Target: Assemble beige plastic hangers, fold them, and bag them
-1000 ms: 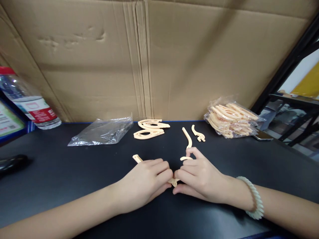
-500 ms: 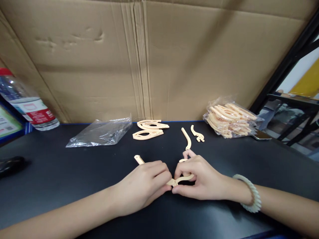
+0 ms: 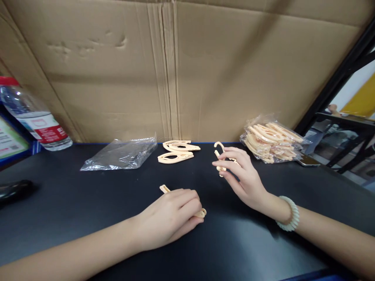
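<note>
My left hand (image 3: 172, 216) is closed round a cream plastic hanger arm low over the black table. One slotted end (image 3: 164, 189) of the arm sticks out behind the knuckles, and its rounded end (image 3: 201, 213) shows past the fingertips. My right hand (image 3: 246, 177) is further off to the right, thumb and fingers round the base of a cream hanger hook (image 3: 218, 144). Its curved tip points up and away. Beside those fingers lies a loose hanger arm (image 3: 216, 153), mostly covered. Another hook piece (image 3: 233, 160) peeks out between my fingers.
Two folded cream hangers (image 3: 175, 157) lie at the back middle, next to a flat clear plastic bag (image 3: 117, 158). A bag of hanger parts (image 3: 271, 140) sits back right, by a phone (image 3: 309, 160). A bottle (image 3: 41, 125) and black mouse (image 3: 16, 190) are left; cardboard (image 3: 117, 78) stands behind.
My right hand has moved away from the left, up and to the right, taking the hook off the arm's end. My left hand stays in place with the arm.
</note>
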`<state>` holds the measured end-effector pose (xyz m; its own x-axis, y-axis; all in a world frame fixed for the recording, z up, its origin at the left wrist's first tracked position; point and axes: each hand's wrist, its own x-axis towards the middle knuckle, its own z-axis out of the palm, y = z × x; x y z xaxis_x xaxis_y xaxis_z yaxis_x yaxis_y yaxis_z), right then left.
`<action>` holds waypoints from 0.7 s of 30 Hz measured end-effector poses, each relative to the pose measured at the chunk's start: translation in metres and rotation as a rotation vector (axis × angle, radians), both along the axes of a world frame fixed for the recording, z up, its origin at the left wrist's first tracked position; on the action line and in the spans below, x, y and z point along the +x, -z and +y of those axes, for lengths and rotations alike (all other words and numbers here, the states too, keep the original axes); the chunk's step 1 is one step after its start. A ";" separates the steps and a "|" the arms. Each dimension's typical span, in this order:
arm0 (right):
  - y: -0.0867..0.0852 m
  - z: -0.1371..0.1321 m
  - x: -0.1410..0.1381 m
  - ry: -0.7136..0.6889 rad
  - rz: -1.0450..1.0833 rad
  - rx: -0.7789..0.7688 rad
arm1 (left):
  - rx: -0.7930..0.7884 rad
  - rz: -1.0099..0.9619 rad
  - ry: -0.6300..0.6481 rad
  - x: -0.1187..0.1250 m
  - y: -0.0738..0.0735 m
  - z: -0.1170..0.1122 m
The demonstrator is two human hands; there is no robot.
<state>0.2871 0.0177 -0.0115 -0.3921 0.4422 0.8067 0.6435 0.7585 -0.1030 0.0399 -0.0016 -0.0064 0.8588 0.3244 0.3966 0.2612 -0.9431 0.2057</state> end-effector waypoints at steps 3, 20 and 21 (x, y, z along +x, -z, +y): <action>0.011 0.014 0.003 0.033 -0.085 -0.116 | -0.003 -0.018 0.000 0.000 0.003 0.000; 0.016 0.009 0.001 -0.008 -0.138 -0.330 | 0.213 0.030 -0.359 -0.003 0.012 0.002; 0.015 0.008 0.001 -0.005 -0.133 -0.332 | 0.194 0.037 -0.382 -0.003 0.012 0.002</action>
<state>0.2883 0.0259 -0.0268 -0.4867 0.6695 0.5611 0.6641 0.7009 -0.2603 0.0367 0.0008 -0.0186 0.7062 0.5441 0.4530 0.6031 -0.7974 0.0176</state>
